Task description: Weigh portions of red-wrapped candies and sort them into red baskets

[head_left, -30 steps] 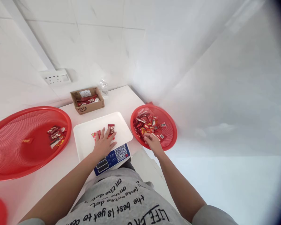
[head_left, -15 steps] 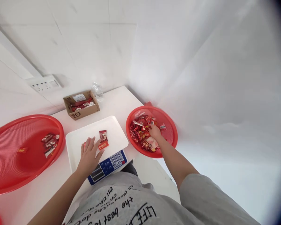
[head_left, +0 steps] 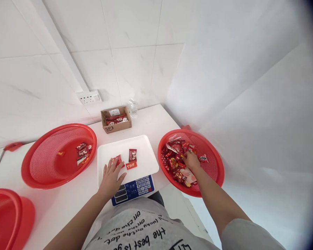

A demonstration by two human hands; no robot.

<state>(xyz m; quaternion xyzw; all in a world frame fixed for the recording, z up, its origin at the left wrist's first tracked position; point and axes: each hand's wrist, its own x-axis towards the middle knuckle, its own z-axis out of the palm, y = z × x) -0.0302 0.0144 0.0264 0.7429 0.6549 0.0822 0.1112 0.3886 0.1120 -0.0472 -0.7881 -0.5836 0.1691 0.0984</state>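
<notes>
A white counter [head_left: 151, 121] is carrying everything. On its left side a wide red mesh basket [head_left: 41, 163] is sitting with a few red candy packets [head_left: 82, 152] lying near its right wall. At the right edge a smaller red mesh basket [head_left: 214, 166] is holding a heap of red candy packets [head_left: 173, 163]. Between the two, an electronic scale is standing with a white tray [head_left: 146, 149] and a blue keypad [head_left: 143, 184] facing the person, whose grey shirt [head_left: 141, 236] is showing "the best is yet to" and "on the dot".

Behind the scale, a cardboard box [head_left: 114, 127] marked "SF" is holding more red packets.

The left hand [head_left: 111, 178] is lying flat on the tray, fingers [head_left: 114, 166] spread apart, fingertips touching a red packet [head_left: 118, 160]; two more packets [head_left: 132, 155] are lying just beside it. The right hand [head_left: 191, 160] is reaching into the heap in the right basket; whether its fingers are closing on a packet I cannot tell.
</notes>
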